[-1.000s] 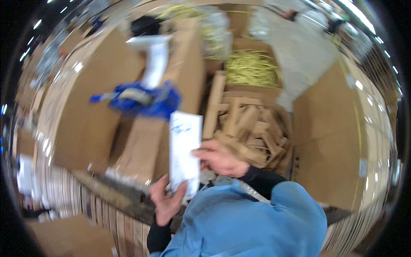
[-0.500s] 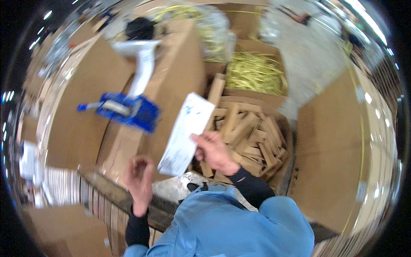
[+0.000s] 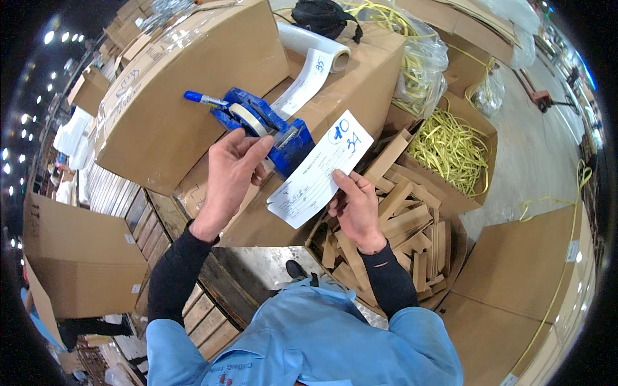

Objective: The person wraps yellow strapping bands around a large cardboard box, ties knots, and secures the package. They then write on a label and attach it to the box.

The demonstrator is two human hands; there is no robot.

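My right hand grips a white paper slip with printed lines and blue handwriting, thumb on top, tilted over the carton's edge. My left hand is at the blue tape dispenser, its fingers drawn together by the dispenser's front edge. A short pale piece of tape shows at the thumb tip; the other fingertips are partly hidden. The dispenser carries a tape roll and rests on the brown carton. A blue marker lies against it. Another white slip lies behind the dispenser.
A roll of clear film and a black pouch lie on the carton. To the right stand boxes of cardboard strips and yellow strapping. Large cartons flank me. A wooden pallet is below left.
My left hand has risen from beside the carton to the tape dispenser. My right hand still holds the slip, and the whole view has swung left, so things appear further right.
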